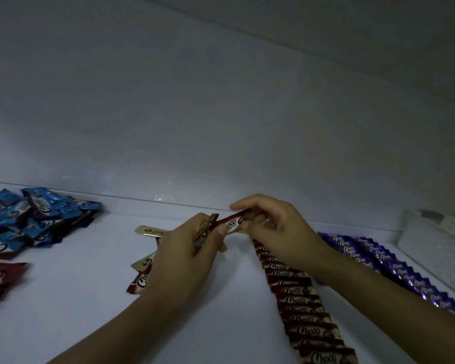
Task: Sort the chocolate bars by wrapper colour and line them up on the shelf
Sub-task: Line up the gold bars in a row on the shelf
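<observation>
My right hand (276,232) pinches one red-and-gold chocolate bar (230,224) above the white shelf (90,298). My left hand (187,258) grips a small bunch of red-and-gold bars (204,231) and touches the same bar's left end. Below my right hand a row of red bars (300,308) runs toward me, overlapping. A row of purple bars (384,264) lies to its right. Loose red-and-gold bars (142,274) lie under my left wrist. A heap of blue bars (29,219) sits at the far left.
A dark red bar (0,277) lies at the left edge below the blue heap. A white perforated container (436,240) stands at the right by the purple row. The shelf's back wall (221,127) rises close behind my hands.
</observation>
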Demonstrator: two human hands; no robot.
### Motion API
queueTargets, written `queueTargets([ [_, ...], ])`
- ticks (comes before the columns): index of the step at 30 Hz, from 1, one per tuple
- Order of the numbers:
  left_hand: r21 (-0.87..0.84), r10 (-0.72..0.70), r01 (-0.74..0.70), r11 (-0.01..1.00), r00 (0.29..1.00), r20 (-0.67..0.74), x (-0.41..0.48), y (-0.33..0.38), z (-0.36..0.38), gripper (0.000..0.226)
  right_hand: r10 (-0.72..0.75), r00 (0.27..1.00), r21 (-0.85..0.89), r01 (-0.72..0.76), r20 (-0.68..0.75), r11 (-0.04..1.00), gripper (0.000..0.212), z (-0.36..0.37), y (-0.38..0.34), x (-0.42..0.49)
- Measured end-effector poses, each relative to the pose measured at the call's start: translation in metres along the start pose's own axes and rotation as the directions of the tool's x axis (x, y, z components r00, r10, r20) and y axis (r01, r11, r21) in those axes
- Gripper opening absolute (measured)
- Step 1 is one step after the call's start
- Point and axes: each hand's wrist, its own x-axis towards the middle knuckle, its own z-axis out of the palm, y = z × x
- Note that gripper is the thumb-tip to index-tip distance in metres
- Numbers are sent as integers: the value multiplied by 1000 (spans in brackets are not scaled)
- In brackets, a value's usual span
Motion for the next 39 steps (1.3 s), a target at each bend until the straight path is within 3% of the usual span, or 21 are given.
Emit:
queueTargets([
  [2, 4, 11, -11, 1000, 1000, 7, -1, -2, 0, 33, -72, 997, -141, 72, 1, 987, 18, 0, 0, -2],
  [7, -177, -97, 98, 979, 995, 13, -2, -6, 3, 37, 41, 998, 1, -41, 53, 999, 15, -4, 4, -2],
  [12, -160, -112, 114, 981, 993, 24, -1, -1, 3, 28, -29, 997, -82, 35, 74, 996, 12, 1, 7, 1],
  [16, -175, -197, 181, 968, 977, -82, 1, -4, 1, 16, 158, 982, -116, -170, -107, 979, 9, -6, 27, 17],
  [19, -261, -214, 200, 945, 976, -30, 2, -6, 3, 47, 266, 956, -118, -280, -120, 953, 13, -10, 40, 30],
  [21, -325, -216, 203, 924, 976, -3, 3, -6, 4, 47, 233, 971, -233, -240, -55, 942, 12, -7, 42, 40],
  [26, -331, -204, 185, 925, 979, -23, 4, -8, 2, 10, 227, 973, -372, -195, 44, 908, 7, 5, 51, 54],
  [34, -222, -155, 145, 964, 987, -30, 3, -8, 2, 3, 96, 995, -613, -64, 19, 788, 11, 17, 59, 52],
  [39, -240, -157, 146, 960, 987, -26, 3, -9, 2, 5, 11, 1000, -709, 10, 25, 705, 18, 22, 60, 53],
])
